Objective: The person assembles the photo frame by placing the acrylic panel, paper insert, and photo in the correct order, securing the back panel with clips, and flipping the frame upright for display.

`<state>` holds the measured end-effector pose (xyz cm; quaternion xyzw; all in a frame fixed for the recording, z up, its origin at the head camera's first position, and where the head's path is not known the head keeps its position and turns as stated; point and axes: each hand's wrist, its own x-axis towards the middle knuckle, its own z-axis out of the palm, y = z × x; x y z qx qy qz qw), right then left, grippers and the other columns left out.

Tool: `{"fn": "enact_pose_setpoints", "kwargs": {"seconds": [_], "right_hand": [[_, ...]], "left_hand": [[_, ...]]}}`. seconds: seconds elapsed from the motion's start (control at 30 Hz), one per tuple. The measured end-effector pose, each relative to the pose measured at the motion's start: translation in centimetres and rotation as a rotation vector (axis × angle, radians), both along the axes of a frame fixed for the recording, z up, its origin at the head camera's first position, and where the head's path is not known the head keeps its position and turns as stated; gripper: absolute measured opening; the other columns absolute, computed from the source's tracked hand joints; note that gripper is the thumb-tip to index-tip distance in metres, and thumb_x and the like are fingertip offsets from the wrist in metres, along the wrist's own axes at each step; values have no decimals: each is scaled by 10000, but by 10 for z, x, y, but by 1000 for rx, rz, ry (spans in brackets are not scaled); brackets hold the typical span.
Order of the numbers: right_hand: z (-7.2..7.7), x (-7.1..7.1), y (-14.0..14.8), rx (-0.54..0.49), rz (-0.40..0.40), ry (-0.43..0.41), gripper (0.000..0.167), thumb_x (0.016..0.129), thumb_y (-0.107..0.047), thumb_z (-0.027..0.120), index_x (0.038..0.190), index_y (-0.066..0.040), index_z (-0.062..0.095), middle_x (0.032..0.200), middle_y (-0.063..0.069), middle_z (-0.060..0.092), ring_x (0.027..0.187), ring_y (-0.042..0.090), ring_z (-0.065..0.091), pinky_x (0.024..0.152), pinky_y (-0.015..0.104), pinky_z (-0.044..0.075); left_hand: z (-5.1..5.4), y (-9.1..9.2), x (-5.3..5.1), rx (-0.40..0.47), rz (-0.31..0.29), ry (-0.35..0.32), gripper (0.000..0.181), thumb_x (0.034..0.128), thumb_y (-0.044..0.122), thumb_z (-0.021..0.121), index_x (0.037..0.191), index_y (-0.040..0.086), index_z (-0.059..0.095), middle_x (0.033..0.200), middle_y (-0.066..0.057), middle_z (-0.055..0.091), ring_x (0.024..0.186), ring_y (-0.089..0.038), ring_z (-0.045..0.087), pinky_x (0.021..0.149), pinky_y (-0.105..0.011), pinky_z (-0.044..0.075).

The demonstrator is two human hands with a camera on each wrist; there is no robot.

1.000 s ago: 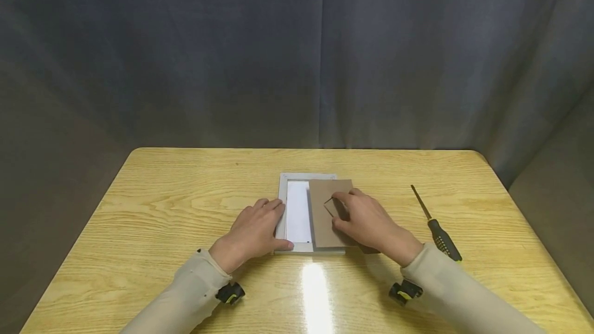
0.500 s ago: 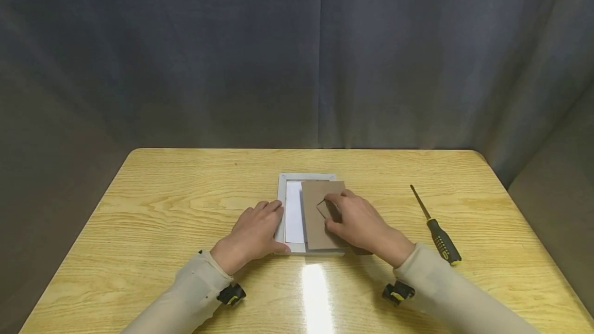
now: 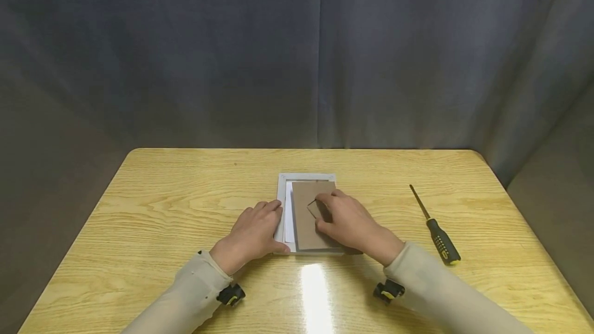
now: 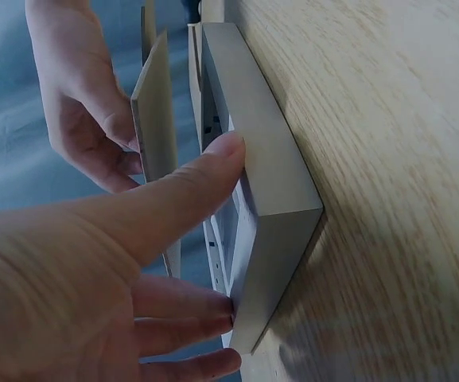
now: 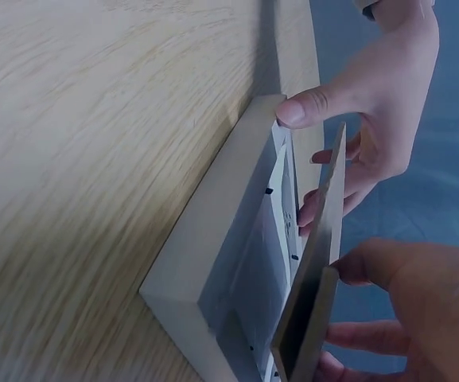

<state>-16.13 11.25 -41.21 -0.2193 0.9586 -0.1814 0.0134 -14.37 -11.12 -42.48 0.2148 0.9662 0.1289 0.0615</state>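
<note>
Tabletop (image 3: 185, 189): fingers (image 3: 327, 200) hold board (image 3: 304, 228) over frame (image 3: 306, 176)

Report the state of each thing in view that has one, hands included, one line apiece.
White frame: flat on the table, recessed side up
White sheet: inside the frame, partly covered
Brown board: held over the frame, not seated
Left hand: rests on the frame
Right hand: pinches the brown board
Screwdriver: lying on the table, untouched
Dark curtain: hanging behind the table
</note>
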Motion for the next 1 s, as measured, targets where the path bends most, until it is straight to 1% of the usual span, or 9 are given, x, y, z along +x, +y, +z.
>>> {"fn": "enact_pose_setpoints", "kwargs": {"seconds": [0.2, 0.4, 0.67, 0.83, 1.0], "right_hand": [[-1, -1, -5, -9, 15, 0, 446, 834, -184, 713, 1248, -25, 669, 984, 82, 663, 776, 149, 533, 704, 351, 517], [-4, -4, -9, -15, 21, -14, 436, 843, -186, 711, 1243, -20, 666, 1001, 83, 665, 796, 156, 537, 726, 360, 516], [-5, -8, -14, 3, 13, -27, 430, 849, -207, 719, 1238, -30, 672, 978, 71, 654, 794, 163, 539, 718, 358, 518], [-6, -12, -16, 5, 19, -17, 402, 850, -204, 719, 1209, -28, 680, 938, 58, 643, 790, 167, 533, 709, 351, 506], [-7, -14, -19, 19, 10, -28, 386, 862, -206, 707, 1207, -34, 681, 947, 63, 653, 773, 165, 529, 695, 343, 494]], "left_hand": [[0, 0, 0, 4, 0, -9, 915, 683, 446, 920, 1381, -35, 572, 1483, -201, 532, 1317, -382, 537, 1018, -541, 489], [0, 0, -1, 3, -6, -3, 914, 680, 451, 919, 1379, -30, 576, 1485, -207, 530, 1317, -387, 539, 1017, -543, 491], [0, 0, -1, 4, -6, -6, 905, 689, 429, 921, 1385, -30, 570, 1493, -205, 522, 1325, -386, 534, 1033, -546, 482], [0, 0, -1, -3, -5, -5, 910, 687, 439, 919, 1379, -40, 572, 1490, -213, 523, 1328, -389, 532, 1037, -544, 482], [0, 1, -1, -20, -3, -4, 916, 683, 458, 917, 1371, -44, 577, 1489, -209, 526, 1334, -385, 529, 1041, -544, 482]]}}
